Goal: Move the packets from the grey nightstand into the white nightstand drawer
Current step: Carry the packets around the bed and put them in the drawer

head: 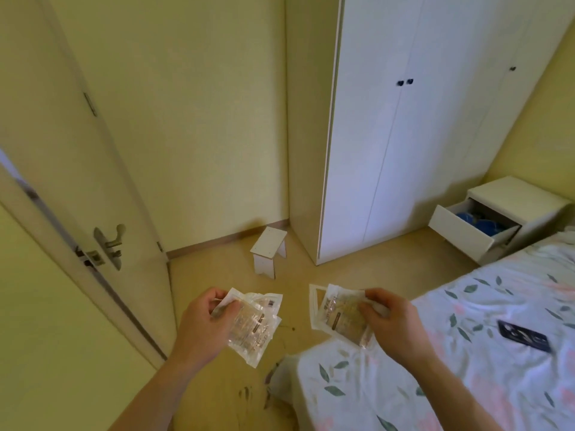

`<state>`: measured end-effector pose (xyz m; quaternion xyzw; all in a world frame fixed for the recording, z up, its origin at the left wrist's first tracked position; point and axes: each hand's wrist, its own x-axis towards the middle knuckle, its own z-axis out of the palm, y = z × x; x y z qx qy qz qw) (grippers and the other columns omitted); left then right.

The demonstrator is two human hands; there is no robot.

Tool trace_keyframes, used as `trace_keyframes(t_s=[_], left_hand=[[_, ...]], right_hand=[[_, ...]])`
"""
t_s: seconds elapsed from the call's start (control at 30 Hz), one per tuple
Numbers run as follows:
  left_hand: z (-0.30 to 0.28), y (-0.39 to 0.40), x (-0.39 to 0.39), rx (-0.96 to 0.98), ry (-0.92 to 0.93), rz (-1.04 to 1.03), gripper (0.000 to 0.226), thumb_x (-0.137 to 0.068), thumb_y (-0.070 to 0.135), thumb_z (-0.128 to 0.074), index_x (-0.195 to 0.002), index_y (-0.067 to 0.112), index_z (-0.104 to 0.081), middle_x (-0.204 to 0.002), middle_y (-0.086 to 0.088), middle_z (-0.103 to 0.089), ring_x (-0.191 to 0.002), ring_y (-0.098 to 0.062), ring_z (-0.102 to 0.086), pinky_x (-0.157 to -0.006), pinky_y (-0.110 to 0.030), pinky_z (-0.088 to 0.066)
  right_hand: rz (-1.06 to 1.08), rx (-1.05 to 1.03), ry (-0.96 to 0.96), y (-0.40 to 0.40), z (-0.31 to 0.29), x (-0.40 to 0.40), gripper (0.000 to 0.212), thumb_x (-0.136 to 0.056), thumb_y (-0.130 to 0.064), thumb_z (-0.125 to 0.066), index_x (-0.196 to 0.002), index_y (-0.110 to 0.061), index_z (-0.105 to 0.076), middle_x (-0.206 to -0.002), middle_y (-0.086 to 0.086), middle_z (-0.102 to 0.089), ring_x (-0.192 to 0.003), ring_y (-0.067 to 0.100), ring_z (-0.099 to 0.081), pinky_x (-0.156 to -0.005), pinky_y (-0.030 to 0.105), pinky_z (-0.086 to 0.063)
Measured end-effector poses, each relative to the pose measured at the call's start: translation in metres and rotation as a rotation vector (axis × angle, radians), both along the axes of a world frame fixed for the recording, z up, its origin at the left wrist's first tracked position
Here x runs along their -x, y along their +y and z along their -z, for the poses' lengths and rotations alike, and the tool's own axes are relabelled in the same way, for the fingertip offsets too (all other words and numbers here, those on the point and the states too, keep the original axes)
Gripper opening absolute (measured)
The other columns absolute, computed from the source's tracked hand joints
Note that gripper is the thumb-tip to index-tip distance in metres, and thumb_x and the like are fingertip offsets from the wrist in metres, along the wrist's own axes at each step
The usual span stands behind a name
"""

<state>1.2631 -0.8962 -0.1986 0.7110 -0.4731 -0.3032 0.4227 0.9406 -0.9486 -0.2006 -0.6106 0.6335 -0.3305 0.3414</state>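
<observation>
White nightstand drawer (463, 233) lies up-right of the right hand (387, 321); right hand and left hand (202, 321) each grip packets (252, 321).

hands: two, left (202, 325) and right (393, 325)
packet bundles: two, one (252, 325) per hand, other (339, 315); exact packet number unclear
nightstands: one (510, 213)
stools: one (269, 248)
wardrobes: one (420, 119)
beds: one (466, 353)
doors: one (77, 181)

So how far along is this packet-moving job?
Partway. Done: the white nightstand drawer stands open, blue items inside. In hand: the left hand and right hand each grip packets, away from the drawer. Left: carrying them past the bed and dropping them in.
</observation>
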Motion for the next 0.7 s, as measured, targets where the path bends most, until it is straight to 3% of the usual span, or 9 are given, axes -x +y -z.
trace_keyframes(t_s=[0.17,0.33,0.57,0.7], left_hand=[[0.018,-0.099,-0.071,-0.038,0.049,0.044,0.004,-0.097,0.027,-0.068,-0.093,0.027,-0.069,-0.09,0.006,-0.076,-0.079,-0.015,-0.073,-0.065,-0.034,-0.059],[0.023,-0.203,-0.1,-0.105,0.059,0.185,0.003,-0.097,0.028,-0.066,-0.096,0.026,-0.068,-0.093,0.004,-0.075,-0.084,-0.015,-0.072,-0.067,-0.035,-0.058],[0.021,-0.334,-0.078,-0.137,0.068,0.396,0.005,-0.096,0.026,-0.066,-0.093,0.024,-0.068,-0.091,0.004,-0.077,-0.084,-0.018,-0.073,-0.071,-0.046,-0.059],[0.029,-0.413,-0.067,-0.14,0.014,0.464,0.004,-0.097,0.029,-0.063,-0.096,0.027,-0.066,-0.092,0.007,-0.077,-0.085,-0.015,-0.072,-0.064,-0.034,-0.056]], right_hand=[[0.056,-0.002,-0.065,-0.071,0.011,-0.061,0.026,-0.098,-0.015,-0.065,-0.101,-0.04,-0.073,-0.091,-0.016,-0.075,-0.083,-0.001,-0.071,-0.067,0.026,-0.062],[0.16,0.004,-0.091,-0.122,0.007,-0.094,0.029,-0.1,-0.019,-0.064,-0.116,-0.044,-0.066,-0.097,-0.012,-0.072,-0.083,0.005,-0.072,-0.065,0.023,-0.061],[0.372,-0.034,-0.092,-0.201,0.016,-0.082,0.022,-0.101,-0.019,-0.062,-0.11,-0.036,-0.072,-0.102,-0.011,-0.072,-0.087,0.004,-0.069,-0.057,0.009,-0.052],[0.447,-0.05,-0.101,-0.272,0.037,-0.078,0.021,-0.099,-0.018,-0.064,-0.105,-0.036,-0.073,-0.1,-0.012,-0.073,-0.087,0.002,-0.067,-0.055,0.007,-0.049]])
